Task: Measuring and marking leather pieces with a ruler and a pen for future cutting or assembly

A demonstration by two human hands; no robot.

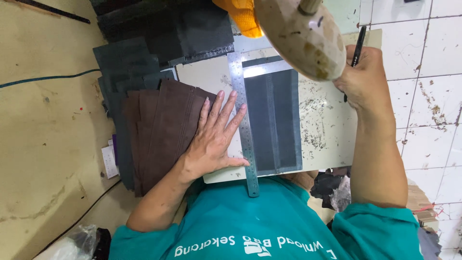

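The person's left hand point(214, 139) is lying flat with its fingers spread open, pressing down on the long steel ruler point(244, 123), which is running from about 12 o'clock to 6 o'clock across the pale cutting board point(322, 125). The fingertips are touching the ruler's left edge, and the thumb is resting across it lower down. Just to the ruler's right, at its 3 o'clock side, a dark grey rectangular piece of material point(274, 120) is lying flat on the board, its long edge sitting against the ruler.

The right hand point(361, 79) is sitting at the board's 2 o'clock corner, its fingers curled closed around a black pen point(357, 48), whose upper end is pointing toward 12 o'clock.

At 9 o'clock from the left hand, a stack of brown pieces point(161, 130) is lying partly under the palm, and beyond it, toward 10 o'clock, dark grey pieces point(127, 62) are lying piled on the floor. A rounded, worn beige object point(301, 36) is hanging close to the camera at 12 o'clock, covering part of the board, with something orange point(243, 17) just to its left. The person is wearing a teal shirt point(260, 221).
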